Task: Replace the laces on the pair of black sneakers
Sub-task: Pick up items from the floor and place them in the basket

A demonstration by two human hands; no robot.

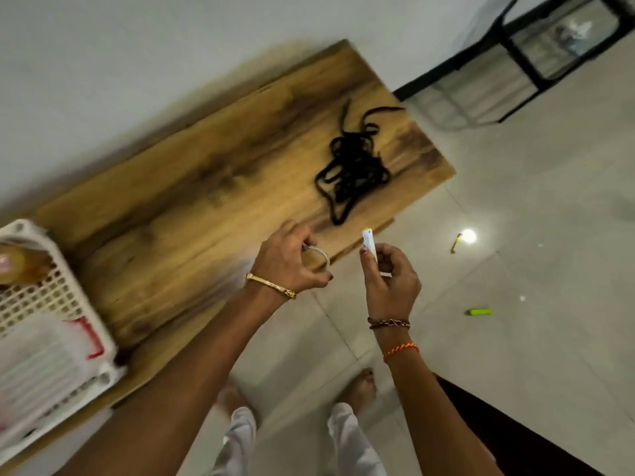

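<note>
At nine o'clock a white perforated basket (51,304) sits on the wooden table (192,187), cut off by the frame edge; its contents are blurred, and I cannot name the amber thing at its top.

Just below centre, the left hand (292,261) curls its fingers around a small pale ring, seemingly a roll of tape (318,257), held over the table's near edge. Just right of it, the right hand (390,280) pinches a small white and yellow stick-like item (369,243) upright between thumb and fingers; what it is I cannot tell. Held so close together, the two look ready to be used jointly, perhaps for preparing lace tips.

At one o'clock a tangle of black laces (354,166) lies near the table's far end, probably set aside within reach. No sneakers are in view.

At three o'clock, a green lighter (479,311) lies on the tiled floor.
</note>
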